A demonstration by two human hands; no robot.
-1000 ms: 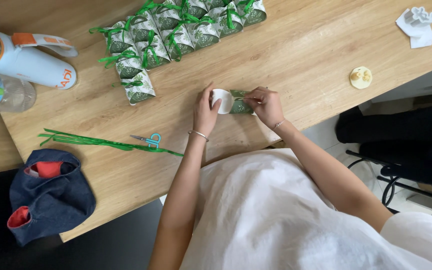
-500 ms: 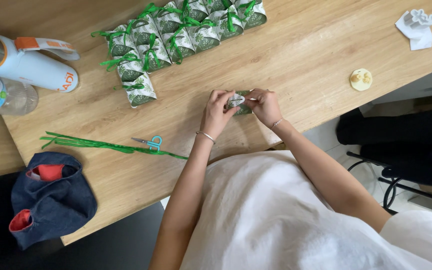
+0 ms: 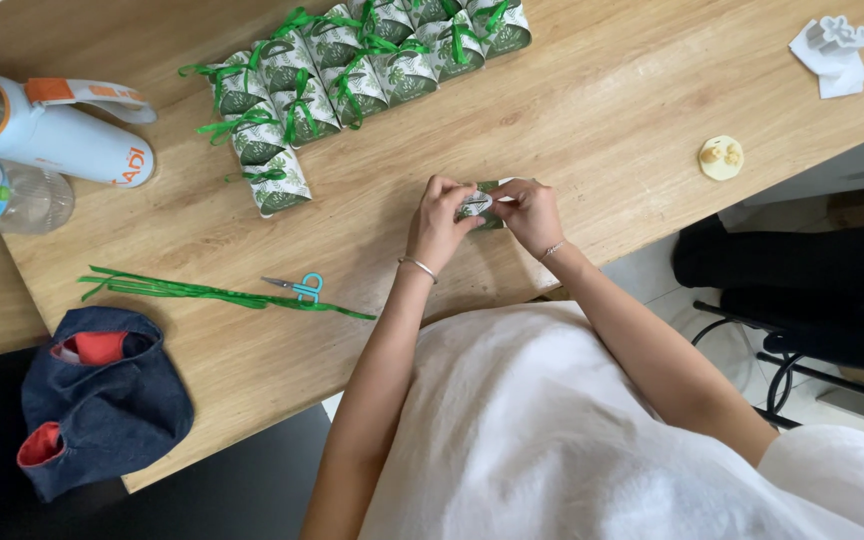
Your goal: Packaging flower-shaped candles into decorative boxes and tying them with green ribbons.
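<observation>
Our hands meet mid-table, everything else spread around them.

We see our left hand (image 3: 439, 222) and right hand (image 3: 530, 213) touching the small green-and-white paper favour box (image 3: 479, 203) on the wooden table (image 3: 602, 100); the row of ribbon-tied paper boxes (image 3: 352, 70) lies behind, the small teal-handled scissors (image 3: 297, 287) left.

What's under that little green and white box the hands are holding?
Bare wooden table shows around the small box. The left hand and right hand pinch it from both sides, covering its underside, so nothing directly beneath it can be seen.
</observation>
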